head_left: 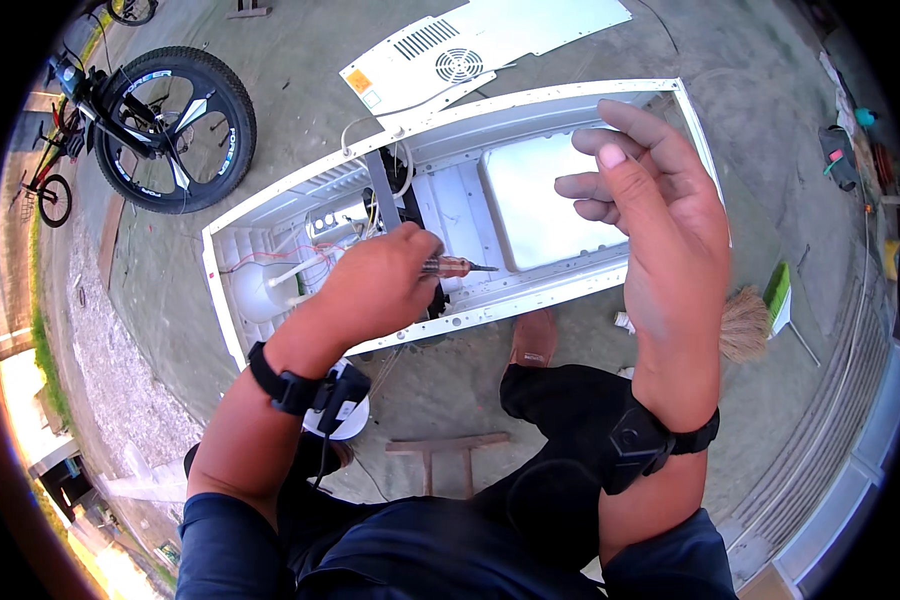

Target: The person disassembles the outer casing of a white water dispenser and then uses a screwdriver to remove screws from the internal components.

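My left hand (382, 278) is closed around a screwdriver (454, 266) with a see-through orange-brown handle; its dark shaft points right, over the inside of an open white metal appliance housing (530, 100). A grey metal bar (382, 190) runs across the housing just beyond that hand. Thin coloured wires (320, 258), a silvery metal part (336, 222) and a rounded white part (260, 292) sit in the left end. My right hand (665, 225) is raised over the right end, palm turned inward, fingers loosely bent and apart, holding nothing. Below it lies a raised pale square panel (540, 205).
A white sheet-metal panel (530, 35) with vent slots and a round grille lies beyond the housing. At the left stands a bicycle's front wheel (175, 130). A wooden stool (448, 445) is near my legs; a straw broom (744, 325) and green dustpan (778, 290) are at the right.
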A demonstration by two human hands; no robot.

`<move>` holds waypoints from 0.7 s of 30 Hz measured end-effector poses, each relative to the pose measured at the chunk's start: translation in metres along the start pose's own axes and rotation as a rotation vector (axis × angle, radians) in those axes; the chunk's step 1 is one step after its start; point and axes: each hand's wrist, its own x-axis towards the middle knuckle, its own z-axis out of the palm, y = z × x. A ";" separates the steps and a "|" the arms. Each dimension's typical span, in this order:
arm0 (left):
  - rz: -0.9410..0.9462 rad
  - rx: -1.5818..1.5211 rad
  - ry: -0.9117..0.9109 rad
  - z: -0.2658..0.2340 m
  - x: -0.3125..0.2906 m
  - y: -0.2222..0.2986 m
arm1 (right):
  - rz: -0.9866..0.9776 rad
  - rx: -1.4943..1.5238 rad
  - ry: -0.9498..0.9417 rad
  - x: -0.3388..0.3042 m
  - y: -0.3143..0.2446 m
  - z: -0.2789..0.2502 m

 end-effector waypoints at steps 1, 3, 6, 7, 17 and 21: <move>0.008 -0.050 0.051 -0.008 -0.008 0.000 | 0.003 -0.004 0.002 0.000 -0.001 0.000; -0.030 -0.110 0.120 -0.025 -0.031 -0.002 | 0.004 0.005 -0.007 -0.003 -0.001 0.003; -0.120 -0.281 0.195 -0.048 -0.062 0.003 | 0.001 0.009 -0.036 -0.010 0.001 0.004; -0.174 -0.325 0.179 -0.058 -0.075 0.004 | 0.002 0.007 -0.061 -0.013 0.001 0.006; -0.344 -0.880 0.466 -0.079 -0.212 0.001 | 0.008 -0.400 -0.646 -0.057 0.021 0.060; -0.372 -0.868 0.513 -0.083 -0.265 -0.001 | 0.281 -0.197 -0.910 -0.084 0.023 0.100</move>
